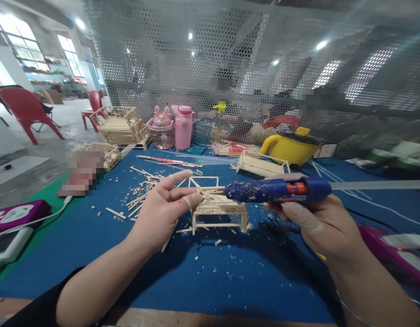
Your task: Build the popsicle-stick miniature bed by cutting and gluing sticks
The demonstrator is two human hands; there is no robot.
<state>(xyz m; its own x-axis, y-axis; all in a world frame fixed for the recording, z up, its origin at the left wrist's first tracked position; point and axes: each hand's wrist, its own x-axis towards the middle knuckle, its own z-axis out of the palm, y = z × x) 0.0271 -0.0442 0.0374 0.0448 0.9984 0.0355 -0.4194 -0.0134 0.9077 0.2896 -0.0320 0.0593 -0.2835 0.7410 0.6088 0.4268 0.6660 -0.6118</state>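
A small frame of wooden sticks (220,210) stands on the blue table in front of me. My left hand (162,204) pinches its upper left corner between thumb and fingers, with tape around the thumb and a fingertip. My right hand (322,222) is wrapped round a blue hot glue gun (264,190) lying level in the air. The gun's nozzle points left and reaches the frame's top beside my left fingertips. A clear glue stick (377,185) sticks out of its back end. Whether the nozzle touches the wood I cannot tell.
Loose sticks and offcuts (142,190) lie left of the frame. Behind stand finished stick models (119,127), a pink jug (183,129), a yellow pot (292,147) and a perforated metal screen (182,59). Purple power strips (22,215) and cables flank both sides.
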